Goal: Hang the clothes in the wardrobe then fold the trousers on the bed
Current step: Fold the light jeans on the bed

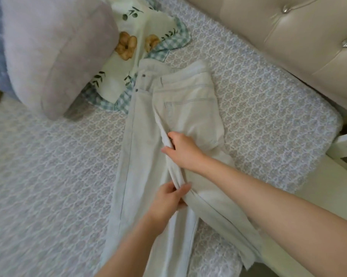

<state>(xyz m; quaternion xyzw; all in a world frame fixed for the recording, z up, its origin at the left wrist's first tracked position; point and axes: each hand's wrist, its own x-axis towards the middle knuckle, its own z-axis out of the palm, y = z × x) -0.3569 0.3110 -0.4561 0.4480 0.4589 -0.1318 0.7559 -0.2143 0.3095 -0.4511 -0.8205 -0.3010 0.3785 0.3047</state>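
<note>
1. Pale trousers (142, 140) lie lengthwise on the bed (48, 176), on its patterned cover.
2. The left hand (168, 198) and right hand (181, 149) both pinch a raised fold of the trousers in their fingers.
3. A lilac pillow (54, 52) and a floral cloth (132, 33) lie beyond, and a padded cream board (288, 37) runs along the bed's edge.

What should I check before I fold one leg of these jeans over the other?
1. Right hand grips the raised ridge of the pale jeans near the crotch: ok.
2. Left hand pinches the same ridge lower down: ok.
3. Jeans flat on the bed cover: not ok, the fabric is bunched between the hands.
4. Waistband clear of other laundry: not ok, it overlaps the floral cloth.
5. Lilac pillow clear of the jeans: ok, it lies apart from them.
6. Hems lined up: cannot tell, they are out of frame.
</note>
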